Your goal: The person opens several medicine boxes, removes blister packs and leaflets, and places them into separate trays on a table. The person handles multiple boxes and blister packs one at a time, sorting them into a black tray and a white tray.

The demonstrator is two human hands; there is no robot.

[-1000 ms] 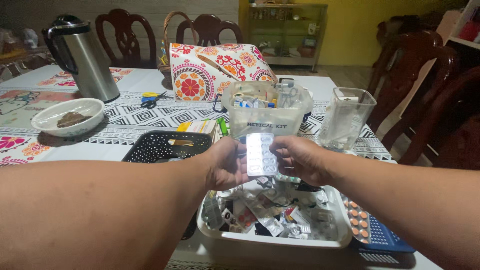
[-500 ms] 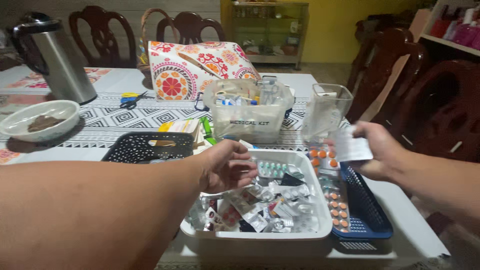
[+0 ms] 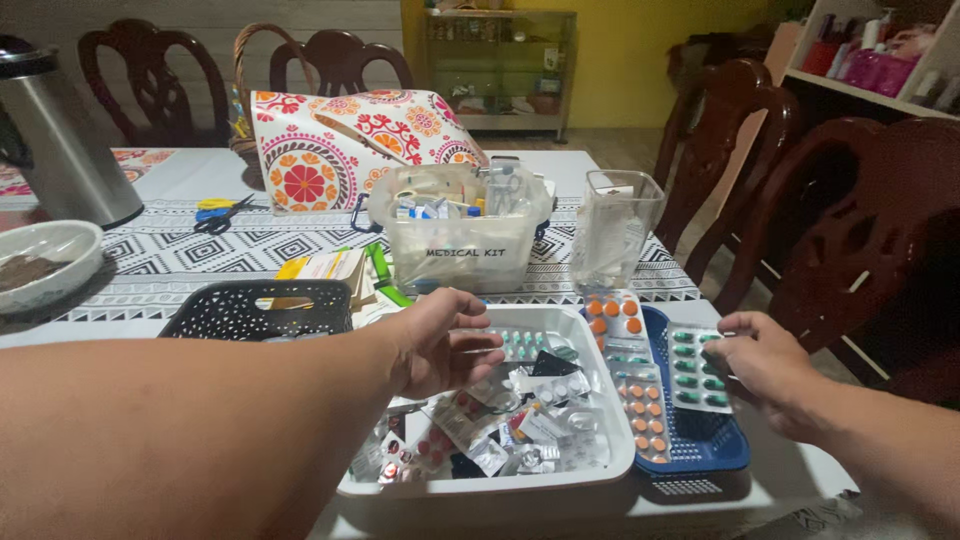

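Down low, the white tray [image 3: 600, 470] sat nearest, full of a heap of pill strips [image 3: 500, 425]; the left hand [image 3: 440, 340] hung over that heap with its fingers curled loosely in, gripping nothing that showed; just right of the tray, touching it, lay the blue basket [image 3: 720, 455]; orange pill strips [image 3: 640, 390] lay along its left side, and one more leaned at its far end; the right hand [image 3: 765, 365] rested at the basket's right edge, fingers pressed close together and bent down onto a green pill strip [image 3: 695, 370] that lay across the basket; whether the thumb pinched it, I could not tell; left of the tray stood a black basket [image 3: 255, 310]; further off stood a clear box [image 3: 460, 235] of medical things and a clear cup [image 3: 612, 230]; behind them leaned a flowery bag [image 3: 350, 140]; scissors [image 3: 220, 212] lay on the patterned cloth [image 3: 160, 255]; a white bowl [image 3: 45, 262] and a steel jug [image 3: 60, 140] stood far left; dark chairs [image 3: 850, 220] stood round the table.
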